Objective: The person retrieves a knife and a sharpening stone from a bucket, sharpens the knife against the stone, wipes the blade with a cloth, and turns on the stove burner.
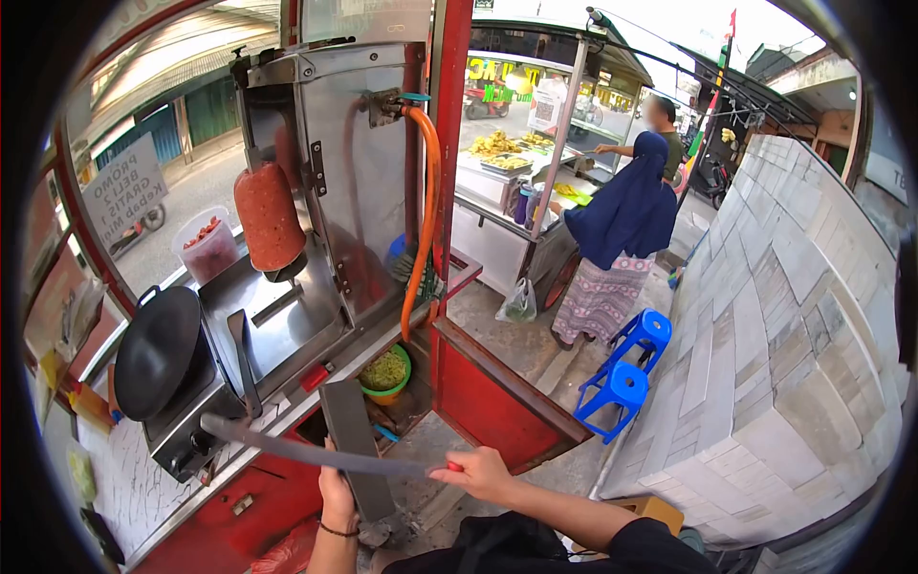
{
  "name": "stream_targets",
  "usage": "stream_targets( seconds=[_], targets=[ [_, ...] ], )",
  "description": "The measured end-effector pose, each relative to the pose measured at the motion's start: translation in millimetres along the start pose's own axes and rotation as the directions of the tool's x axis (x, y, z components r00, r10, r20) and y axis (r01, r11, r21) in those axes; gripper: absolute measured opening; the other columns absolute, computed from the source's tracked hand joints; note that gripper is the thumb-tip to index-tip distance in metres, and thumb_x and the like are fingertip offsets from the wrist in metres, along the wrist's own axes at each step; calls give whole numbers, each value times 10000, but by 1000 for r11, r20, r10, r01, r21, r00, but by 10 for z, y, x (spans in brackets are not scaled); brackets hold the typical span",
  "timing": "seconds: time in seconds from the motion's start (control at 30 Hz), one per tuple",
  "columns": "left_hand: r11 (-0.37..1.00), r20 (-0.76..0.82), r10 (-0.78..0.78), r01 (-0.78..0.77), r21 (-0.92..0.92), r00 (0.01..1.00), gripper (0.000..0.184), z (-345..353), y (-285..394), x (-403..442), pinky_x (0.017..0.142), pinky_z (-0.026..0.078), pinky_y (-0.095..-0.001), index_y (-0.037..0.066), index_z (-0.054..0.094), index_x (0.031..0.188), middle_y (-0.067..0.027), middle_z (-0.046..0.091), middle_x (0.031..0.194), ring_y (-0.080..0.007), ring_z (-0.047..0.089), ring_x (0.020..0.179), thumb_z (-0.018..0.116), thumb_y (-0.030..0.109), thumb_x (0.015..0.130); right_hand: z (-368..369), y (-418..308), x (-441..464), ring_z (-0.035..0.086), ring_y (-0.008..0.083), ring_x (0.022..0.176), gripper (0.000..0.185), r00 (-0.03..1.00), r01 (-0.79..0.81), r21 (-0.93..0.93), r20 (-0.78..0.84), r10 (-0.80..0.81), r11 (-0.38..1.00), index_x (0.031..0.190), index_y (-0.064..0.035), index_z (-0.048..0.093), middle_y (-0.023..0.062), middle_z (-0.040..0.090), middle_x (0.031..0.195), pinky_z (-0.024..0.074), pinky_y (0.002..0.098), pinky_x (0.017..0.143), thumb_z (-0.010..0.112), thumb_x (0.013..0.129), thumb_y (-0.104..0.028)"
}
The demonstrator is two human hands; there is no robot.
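Observation:
My right hand [481, 476] is closed around the red handle of a long knife [316, 453], whose blade points left and crosses in front of a grey block like a sharpening stone [350, 421]. Wrapped around the lower part of that block is my left hand [337, 490], with a dark bracelet at the wrist. The blade lies over the block's face; whether they touch I cannot tell. Beyond them a cone of reddish meat [272, 220] hangs on a vertical spit over a metal tray [277, 340].
A black wok [158, 356] sits on the stove at left, beside a spatula [243, 362]. A green bucket [390, 390] of shredded greens is below the counter. A red panel [502, 392], blue stools [622, 383] and a person in blue [622, 210] are to the right.

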State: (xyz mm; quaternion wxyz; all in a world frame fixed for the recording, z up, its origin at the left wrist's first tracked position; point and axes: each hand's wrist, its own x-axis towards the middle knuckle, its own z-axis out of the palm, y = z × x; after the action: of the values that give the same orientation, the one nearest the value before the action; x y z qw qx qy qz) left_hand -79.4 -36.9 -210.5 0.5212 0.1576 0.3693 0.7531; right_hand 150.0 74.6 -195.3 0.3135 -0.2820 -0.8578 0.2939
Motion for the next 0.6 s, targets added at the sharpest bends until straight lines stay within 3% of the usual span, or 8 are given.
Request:
stream_targets(
  seconds=[0.1,0.13,0.3,0.33,0.43,0.5,0.53,0.6],
  targets=[
    [970,-55,111,-96,224,992,435,166,-170,-126,982,483,-366,-9,563,1280,-140,632,1207,-211,610,1113,394,336,1077,-49,-188,160,501,299,456,516,1000,6,8,-3,-6,1000,632,-66,516,124,472,521,404,384,461,749,870,-460],
    [690,76,271,-249,680,960,489,-180,-528,-87,1058,414,-368,-47,519,1365,-151,604,1267,-217,553,1194,375,326,1083,-116,-271,338,500,300,458,508,994,78,33,-83,-75,996,634,-67,522,122,476,522,405,384,462,753,870,-453],
    [907,249,149,-233,351,957,539,246,-185,-134,1096,380,-368,-52,481,1408,-119,581,1340,-211,528,1233,406,365,1075,-294,-263,512,497,298,461,495,972,82,113,-230,-54,990,637,-65,527,118,484,528,406,385,463,766,868,-432],
    [926,57,217,-224,304,975,532,-13,-291,-52,1038,438,-359,-20,494,1370,-94,620,1241,-192,571,1147,384,410,1077,-224,-187,325,506,301,465,495,989,57,96,-143,-43,994,638,-65,524,119,488,531,405,387,465,764,870,-431],
    [982,191,189,-188,-22,963,541,318,123,-14,720,536,-318,17,568,1128,-107,658,960,-208,645,852,361,512,1059,-28,-136,69,533,317,476,497,999,32,75,-5,-32,997,647,-67,524,123,506,540,408,394,471,749,880,-443],
    [994,127,97,-103,40,987,446,5,-124,43,972,481,-353,0,505,1328,-97,619,1149,-194,600,1058,367,351,1091,-13,-205,151,540,333,484,488,995,93,34,-33,-92,995,657,-69,539,124,519,548,414,401,476,743,880,-452],
    [879,-14,280,-250,406,960,458,-70,-404,0,1000,449,-335,-20,506,1350,-108,628,1170,-198,587,1083,347,326,1095,-42,-265,285,538,346,493,491,986,144,71,-94,-137,987,653,-67,534,133,523,554,416,412,477,744,875,-451],
    [766,254,283,-378,520,925,528,264,-326,-157,1018,421,-320,-44,498,1394,-117,617,1246,-190,563,1136,361,363,1087,-202,-387,541,538,347,497,490,981,129,96,-157,-113,987,655,-64,533,136,520,556,414,413,476,744,876,-448]
  ],
)
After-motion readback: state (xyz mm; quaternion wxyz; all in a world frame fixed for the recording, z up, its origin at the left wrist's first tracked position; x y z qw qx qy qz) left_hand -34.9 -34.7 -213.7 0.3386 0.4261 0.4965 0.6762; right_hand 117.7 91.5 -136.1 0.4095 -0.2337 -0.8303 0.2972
